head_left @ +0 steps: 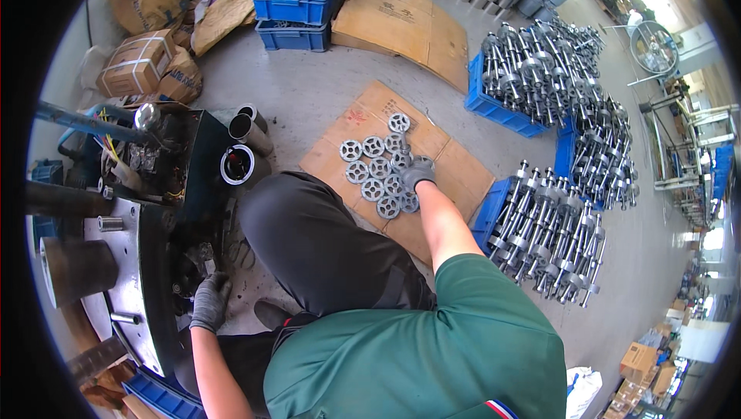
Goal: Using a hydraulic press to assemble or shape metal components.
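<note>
Several round grey metal discs with spoke-like openings [373, 189] lie close together on a flat cardboard sheet [332, 158]. My right hand [419, 173], in a grey glove, reaches down at the right side of the group. Its fingers are closed on one spoked disc [426, 163], which the glove partly covers. Lower left, my left hand [210, 302], also gloved in grey, is beside the machine's dark lower part. Its fingers are curled near a small shiny metal piece [209, 267]; what they hold, if anything, is hidden.
On the left stands a machine with a steel plate [143, 280] and thick posts. Open metal cylinders [251, 133] are beside it. Blue crates of shafts with rollers [540, 234] line the right. Stacked blue crates [297, 6] and another cardboard sheet [401, 18] are farther off.
</note>
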`<action>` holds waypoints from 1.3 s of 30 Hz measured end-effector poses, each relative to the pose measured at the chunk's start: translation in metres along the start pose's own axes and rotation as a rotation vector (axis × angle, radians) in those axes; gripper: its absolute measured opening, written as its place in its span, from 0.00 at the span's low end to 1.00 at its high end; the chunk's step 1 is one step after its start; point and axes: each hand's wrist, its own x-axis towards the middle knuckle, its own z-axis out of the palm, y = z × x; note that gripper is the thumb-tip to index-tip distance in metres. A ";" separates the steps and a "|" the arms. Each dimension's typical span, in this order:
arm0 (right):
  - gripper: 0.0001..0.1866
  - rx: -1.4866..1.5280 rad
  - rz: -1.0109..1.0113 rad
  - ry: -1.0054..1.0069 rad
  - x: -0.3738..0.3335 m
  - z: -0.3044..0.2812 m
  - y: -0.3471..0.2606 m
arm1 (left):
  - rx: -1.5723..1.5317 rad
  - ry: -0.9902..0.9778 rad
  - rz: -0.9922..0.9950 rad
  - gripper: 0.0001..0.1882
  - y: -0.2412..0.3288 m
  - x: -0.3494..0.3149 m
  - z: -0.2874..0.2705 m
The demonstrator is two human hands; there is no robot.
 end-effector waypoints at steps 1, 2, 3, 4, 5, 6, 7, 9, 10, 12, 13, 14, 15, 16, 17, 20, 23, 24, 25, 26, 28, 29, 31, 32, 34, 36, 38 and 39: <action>0.36 0.003 0.016 0.059 -0.009 0.001 -0.006 | 0.026 0.019 0.021 0.11 -0.010 -0.001 0.002; 0.34 0.089 0.091 0.028 -0.027 0.001 -0.027 | 0.031 0.027 -0.010 0.11 -0.023 -0.008 0.002; 0.34 0.086 0.086 0.027 -0.030 -0.003 -0.030 | 0.011 0.014 -0.022 0.11 -0.029 -0.008 0.005; 0.34 0.119 0.111 0.022 -0.033 -0.007 -0.032 | -0.008 0.000 -0.035 0.12 -0.035 -0.007 0.007; 0.34 0.153 0.136 0.014 -0.037 -0.009 -0.035 | -0.009 0.002 -0.041 0.12 -0.041 -0.008 0.009; 0.34 0.158 0.158 0.022 -0.039 -0.010 -0.035 | 0.004 0.007 -0.042 0.12 -0.045 -0.008 0.012; 0.34 0.158 0.153 0.019 -0.038 -0.011 -0.038 | 0.019 0.012 -0.046 0.13 -0.050 -0.008 0.014; 0.35 0.095 0.109 0.026 -0.036 -0.009 -0.038 | 0.034 0.014 -0.041 0.13 -0.063 -0.007 0.018; 0.36 0.037 0.068 0.123 -0.025 -0.005 -0.026 | 0.041 0.004 -0.008 0.13 -0.060 -0.002 0.022; 0.35 0.106 0.123 -0.004 -0.007 -0.008 -0.010 | 0.037 -0.003 -0.006 0.13 -0.055 0.000 0.023; 0.34 0.182 0.169 -0.138 -0.004 -0.010 -0.013 | 0.038 -0.001 -0.013 0.13 -0.053 -0.001 0.020; 0.29 0.067 0.151 -0.135 -0.001 -0.007 -0.014 | 0.041 -0.002 -0.023 0.13 -0.051 -0.001 0.019; 0.29 0.065 0.144 -0.138 0.010 -0.015 -0.006 | 0.056 0.004 -0.018 0.13 -0.047 -0.003 0.017; 0.21 0.273 0.131 -0.400 0.025 -0.028 0.013 | 0.069 0.005 -0.007 0.13 -0.043 -0.003 0.017; 0.17 0.481 0.113 -0.663 0.034 -0.038 0.022 | 0.064 0.007 -0.010 0.13 -0.038 -0.002 0.015; 0.15 0.511 0.194 -0.701 0.035 -0.046 0.023 | 0.113 -0.009 -0.004 0.13 -0.036 -0.005 0.012; 0.16 0.452 -0.020 -0.733 0.030 -0.064 0.046 | 0.065 0.001 -0.004 0.13 -0.035 0.003 0.017; 0.16 0.516 -0.088 -0.745 0.020 -0.067 0.051 | 0.092 0.004 0.012 0.13 -0.022 0.004 0.013; 0.14 0.614 -0.070 -0.814 0.007 -0.072 0.043 | 0.128 0.013 0.014 0.13 -0.017 -0.002 0.007; 0.14 0.613 -0.081 -0.790 -0.004 -0.076 0.041 | 0.125 0.031 0.008 0.13 -0.027 -0.002 0.008; 0.13 0.683 -0.098 -0.738 -0.019 -0.081 0.042 | 0.113 0.033 -0.001 0.14 -0.054 0.000 0.015; 0.13 0.751 -0.092 -0.700 -0.025 -0.085 0.054 | 0.093 0.046 0.010 0.14 -0.035 0.001 0.011; 0.09 0.886 -0.140 -0.613 -0.050 -0.090 0.047 | 0.005 0.040 -0.006 0.15 0.026 -0.010 -0.021; 0.07 0.940 -0.218 -0.617 -0.063 -0.095 0.034 | -0.050 0.060 0.033 0.15 0.031 -0.017 -0.030; 0.06 1.008 -0.347 -0.674 -0.104 -0.135 -0.007 | -0.157 0.183 0.152 0.14 0.039 -0.033 -0.043; 0.07 0.972 -0.525 -0.586 -0.152 -0.195 -0.044 | -0.422 0.269 0.179 0.15 0.063 -0.042 -0.049; 0.07 0.849 -0.789 -0.498 -0.205 -0.265 -0.106 | -0.574 0.360 0.212 0.14 0.073 -0.049 -0.044; 0.07 0.769 -0.925 -0.522 -0.240 -0.307 -0.139 | -0.594 0.402 0.273 0.14 0.068 -0.047 -0.035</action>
